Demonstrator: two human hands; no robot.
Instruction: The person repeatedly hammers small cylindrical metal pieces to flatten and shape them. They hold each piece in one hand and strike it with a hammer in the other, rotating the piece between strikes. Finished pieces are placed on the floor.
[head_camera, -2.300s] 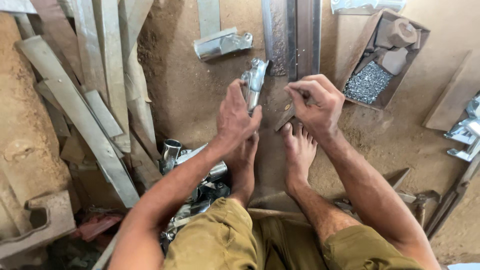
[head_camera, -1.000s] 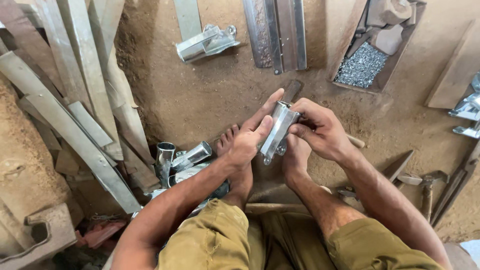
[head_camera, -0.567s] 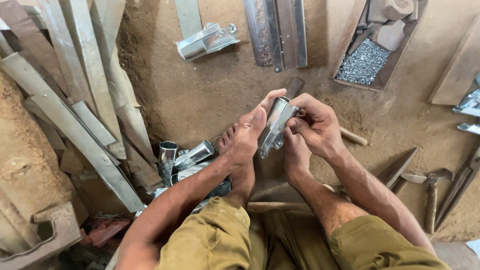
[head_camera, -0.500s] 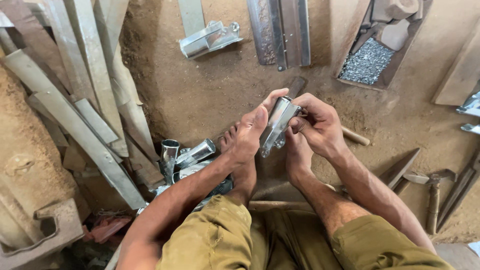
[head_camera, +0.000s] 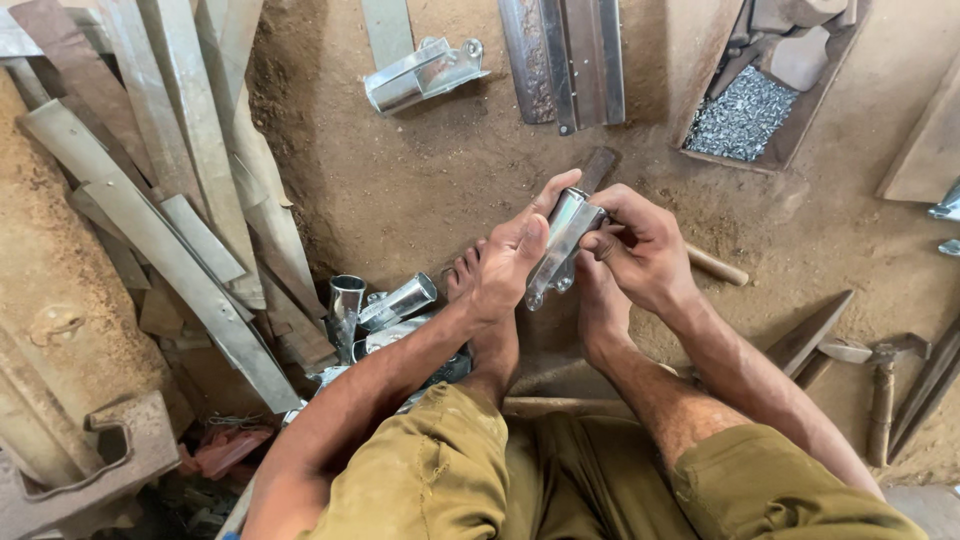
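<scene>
**Metal piece held between both hands, long axis tilted toward upper right**

The left hand is closing around the lower part of a shiny folded metal fitting, thumb lying along its face. The right hand is pinching the fitting's upper end with curled fingers. The fitting is sitting above the bare feet, off the dirt floor. Its long axis is running from lower left, where a small tab is sticking out, to upper right, toward the dark handle behind it. Both hands are touching it; the left one is carrying more of its length. A similar fitting is lying well apart at the top; a box of small metal bits is lying beyond the right hand.
</scene>
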